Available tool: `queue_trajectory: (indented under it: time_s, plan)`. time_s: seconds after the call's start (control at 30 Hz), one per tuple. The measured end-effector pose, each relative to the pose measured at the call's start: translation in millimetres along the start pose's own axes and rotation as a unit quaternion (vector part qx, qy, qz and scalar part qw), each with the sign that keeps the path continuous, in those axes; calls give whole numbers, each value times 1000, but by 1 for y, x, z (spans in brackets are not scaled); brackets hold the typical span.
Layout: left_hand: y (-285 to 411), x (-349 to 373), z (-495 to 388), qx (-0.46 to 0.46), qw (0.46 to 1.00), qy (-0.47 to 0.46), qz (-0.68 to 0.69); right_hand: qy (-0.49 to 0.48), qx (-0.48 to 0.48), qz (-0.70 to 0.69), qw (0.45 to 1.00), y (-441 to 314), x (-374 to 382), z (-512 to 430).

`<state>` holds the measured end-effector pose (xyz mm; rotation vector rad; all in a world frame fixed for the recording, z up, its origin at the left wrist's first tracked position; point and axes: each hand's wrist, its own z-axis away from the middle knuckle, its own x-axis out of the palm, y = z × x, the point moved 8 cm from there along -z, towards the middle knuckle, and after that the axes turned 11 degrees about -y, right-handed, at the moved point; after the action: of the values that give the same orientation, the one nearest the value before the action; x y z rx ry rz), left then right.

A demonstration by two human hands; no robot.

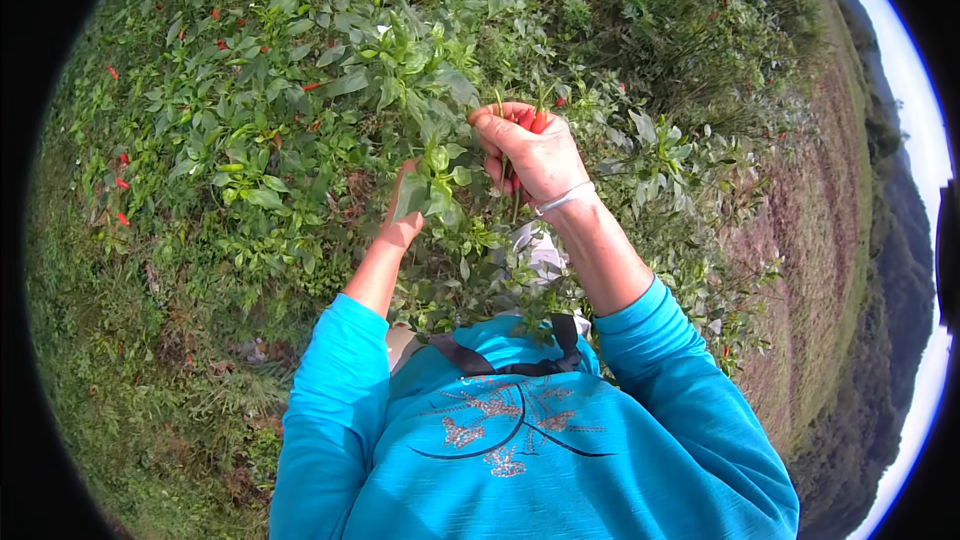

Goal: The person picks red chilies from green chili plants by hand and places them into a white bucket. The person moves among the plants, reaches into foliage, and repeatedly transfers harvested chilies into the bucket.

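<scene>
Several red chili peppers (534, 120) are held in my right hand (529, 146), their green stems sticking out above and below the fingers. A pale bracelet circles that wrist. My left hand (405, 214) reaches in among the leaves of a chili pepper plant (435, 191), just left of my right hand. Leaves cover most of its fingers, so what they touch is hidden. A leafy stem top of the plant rises between and above both hands.
Dense chili plants spread ahead and to the left, with red chilies (122, 184) and a green chili (230, 167) among the leaves. A black strap (517, 367) crosses my waist. Brownish open ground (810, 255) lies at the right, before dark hills (892, 240).
</scene>
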<state>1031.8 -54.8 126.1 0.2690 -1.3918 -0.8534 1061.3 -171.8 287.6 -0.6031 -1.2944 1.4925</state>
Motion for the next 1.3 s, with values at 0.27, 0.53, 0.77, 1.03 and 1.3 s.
queue_trajectory:
  time_s: [0.27, 0.53, 0.77, 1.03, 1.3]
  plan:
    - [-5, -15, -14, 34, 963, 0, -268, -106, -13, 224, 969, -1, 9, -17]
    - [41, 73, -2, 10, 698, 77, -712, -73, -82, 211, 971, 20, -23, -23]
    - [37, 81, 11, 61, 700, 41, -710, 24, -45, 328, 943, 29, -30, -19]
    - [34, 95, 30, 45, 707, -5, -706, -58, 54, 451, 889, 20, -5, 5]
    - [18, 112, 53, 123, 664, -86, -733, -124, 144, 189, 964, 5, 3, 24]
